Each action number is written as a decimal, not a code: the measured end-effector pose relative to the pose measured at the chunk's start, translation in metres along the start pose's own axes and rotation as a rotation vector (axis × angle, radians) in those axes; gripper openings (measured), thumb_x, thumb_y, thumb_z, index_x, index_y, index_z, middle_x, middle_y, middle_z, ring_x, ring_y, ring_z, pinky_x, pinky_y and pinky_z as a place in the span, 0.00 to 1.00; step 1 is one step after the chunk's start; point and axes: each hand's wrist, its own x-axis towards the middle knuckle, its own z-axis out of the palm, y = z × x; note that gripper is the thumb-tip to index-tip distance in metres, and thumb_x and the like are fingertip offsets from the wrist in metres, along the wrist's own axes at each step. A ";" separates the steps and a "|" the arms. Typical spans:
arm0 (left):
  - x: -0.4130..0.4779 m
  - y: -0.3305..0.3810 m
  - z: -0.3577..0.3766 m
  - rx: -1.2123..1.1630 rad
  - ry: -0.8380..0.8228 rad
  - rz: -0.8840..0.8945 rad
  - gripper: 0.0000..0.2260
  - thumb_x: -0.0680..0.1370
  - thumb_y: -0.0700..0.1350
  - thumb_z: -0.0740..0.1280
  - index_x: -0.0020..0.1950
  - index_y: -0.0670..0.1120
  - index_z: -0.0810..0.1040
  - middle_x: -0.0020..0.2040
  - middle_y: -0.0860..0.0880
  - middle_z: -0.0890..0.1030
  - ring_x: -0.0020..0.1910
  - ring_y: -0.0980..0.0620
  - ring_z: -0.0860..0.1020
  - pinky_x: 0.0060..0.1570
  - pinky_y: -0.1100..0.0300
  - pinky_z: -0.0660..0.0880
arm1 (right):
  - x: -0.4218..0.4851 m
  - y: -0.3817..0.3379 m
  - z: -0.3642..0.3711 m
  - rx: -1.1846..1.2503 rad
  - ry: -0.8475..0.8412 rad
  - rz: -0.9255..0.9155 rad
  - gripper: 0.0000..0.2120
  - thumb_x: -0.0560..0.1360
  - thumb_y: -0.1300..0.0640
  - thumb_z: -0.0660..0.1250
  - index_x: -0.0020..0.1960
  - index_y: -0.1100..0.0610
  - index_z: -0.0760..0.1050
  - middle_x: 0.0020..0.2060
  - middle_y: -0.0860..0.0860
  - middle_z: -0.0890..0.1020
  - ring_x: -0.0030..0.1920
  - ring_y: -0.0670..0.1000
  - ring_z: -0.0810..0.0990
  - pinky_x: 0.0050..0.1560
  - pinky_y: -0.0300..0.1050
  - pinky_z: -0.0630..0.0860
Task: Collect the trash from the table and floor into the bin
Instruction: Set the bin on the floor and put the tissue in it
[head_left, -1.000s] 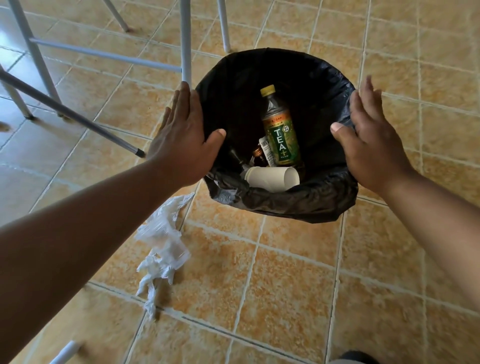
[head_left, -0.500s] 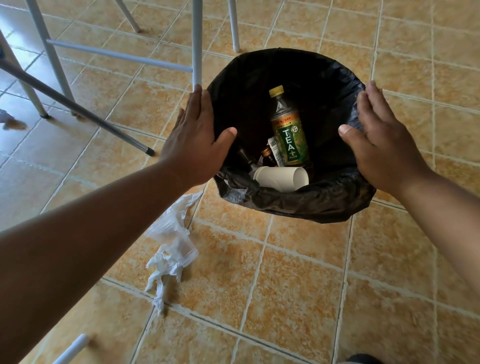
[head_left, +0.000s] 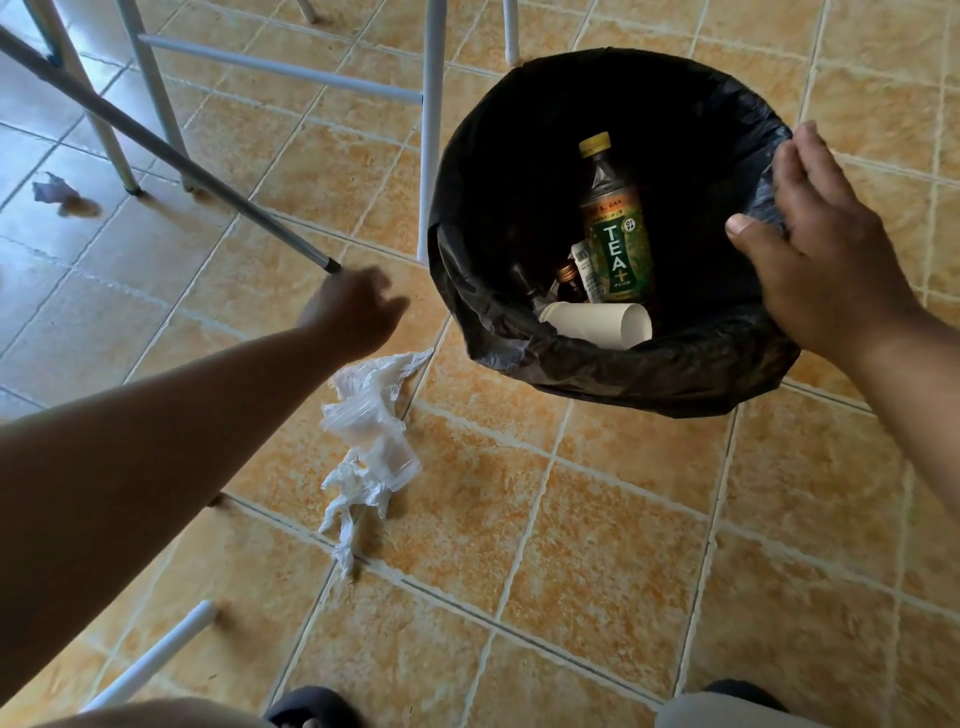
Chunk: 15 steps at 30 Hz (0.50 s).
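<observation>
- Looking straight down, I see the toes of two dark shoes (head_left: 311, 706) at 6 o'clock on the orange tiled floor (head_left: 597, 519).
- A white tube (head_left: 156, 654) lies slanted on the tiles at 7 o'clock, near the left shoe.
- A crumpled clear plastic wrapper (head_left: 369, 447) lies on the floor at 8 o'clock, just left of centre. It is near the bin but does not touch it, and nothing is holding it.
- My left hand (head_left: 353, 312) is stretched out at 9 o'clock and hovers above the far end of the wrapper. It is blurred, so I cannot tell how its fingers are set, and I see nothing in it.
- The bin (head_left: 649, 384), lined with a black bag (head_left: 467, 270), stands upright on the floor at 1 o'clock.
- Inside it, a white paper cup (head_left: 597, 325) lies on its side at the near wall. Behind the cup a green tea bottle (head_left: 615, 234) with a yellow cap leans upright, and a small brown bottle (head_left: 566, 278) sits just to its left.
- My right hand (head_left: 826, 260) rests on the bin's rim at 2 o'clock. Its fingers are straight and close together over the bag's edge, and its thumb is spread inward over the opening. It grips nothing.
- A white table leg (head_left: 431, 130) stands at 12 o'clock, just beside the bin's left side.
- A grey pole (head_left: 171, 161) slants down from 10 o'clock and ends just beyond my left hand.
- A purple scrap (head_left: 54, 189) of crumpled trash lies on the tiles far out at 10 o'clock, well apart from the bin.
</observation>
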 end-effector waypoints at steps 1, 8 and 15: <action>-0.002 -0.012 0.005 0.082 -0.117 -0.048 0.21 0.80 0.58 0.64 0.62 0.42 0.77 0.60 0.41 0.81 0.55 0.45 0.79 0.49 0.55 0.71 | 0.000 0.000 0.000 0.000 0.004 -0.002 0.34 0.81 0.43 0.55 0.81 0.57 0.51 0.81 0.50 0.48 0.80 0.49 0.48 0.71 0.37 0.47; -0.023 -0.034 0.016 0.393 -0.552 -0.136 0.24 0.73 0.66 0.69 0.42 0.43 0.79 0.43 0.46 0.81 0.43 0.50 0.78 0.45 0.57 0.75 | 0.001 0.001 0.001 0.013 0.024 -0.009 0.33 0.81 0.44 0.56 0.81 0.57 0.51 0.81 0.51 0.49 0.80 0.49 0.48 0.73 0.40 0.47; -0.023 -0.016 0.003 0.140 -0.472 -0.184 0.08 0.75 0.47 0.74 0.44 0.41 0.84 0.37 0.47 0.85 0.36 0.52 0.83 0.36 0.61 0.76 | 0.000 0.001 0.001 0.027 0.018 -0.028 0.34 0.80 0.43 0.55 0.81 0.57 0.51 0.81 0.51 0.48 0.80 0.48 0.46 0.74 0.41 0.46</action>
